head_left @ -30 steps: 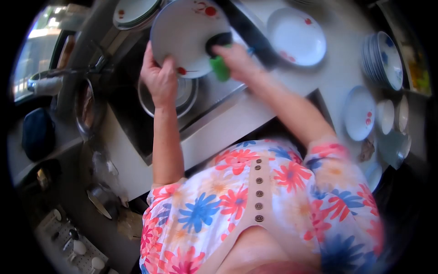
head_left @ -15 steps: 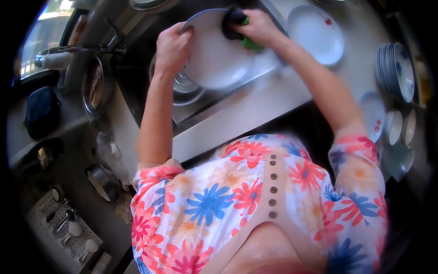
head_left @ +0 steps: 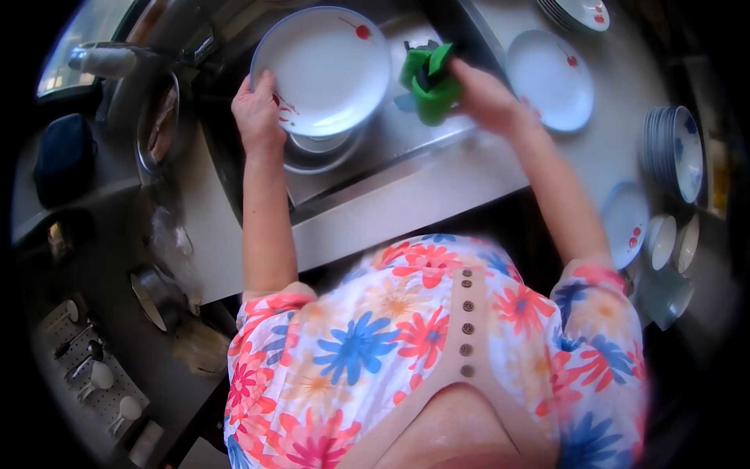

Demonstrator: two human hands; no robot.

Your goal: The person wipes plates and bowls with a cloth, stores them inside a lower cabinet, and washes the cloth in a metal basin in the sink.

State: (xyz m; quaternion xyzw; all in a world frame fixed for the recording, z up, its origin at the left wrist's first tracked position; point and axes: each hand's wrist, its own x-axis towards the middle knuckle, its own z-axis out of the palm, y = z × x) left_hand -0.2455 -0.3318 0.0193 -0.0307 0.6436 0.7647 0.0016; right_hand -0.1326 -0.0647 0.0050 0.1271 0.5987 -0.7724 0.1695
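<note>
A white plate [head_left: 328, 70] with red cherry prints is tilted above the sink [head_left: 406, 148], its inner face toward me. My left hand [head_left: 260, 113] grips its lower left rim. In my right hand [head_left: 480, 94], to the right of the plate and apart from it, is a green and black cloth [head_left: 434, 86]. Below the plate, a round metal basin [head_left: 324, 160] shows in part. Another cherry-print plate [head_left: 551, 78] lies on the counter just right of my right hand.
Stacked bowls [head_left: 673, 155] stand at the right, with a plate [head_left: 625, 223], cups [head_left: 662, 241] and a glass bowl [head_left: 666, 301] nearer. More plates [head_left: 582, 12] are at the top right. At the left are a metal pan [head_left: 160, 125], a dark pouch [head_left: 65, 159] and a pot [head_left: 154, 297].
The plate has turned from its underside to its inner face and moved left. My right hand has drawn away from its rim with the cloth, moving right and down.
</note>
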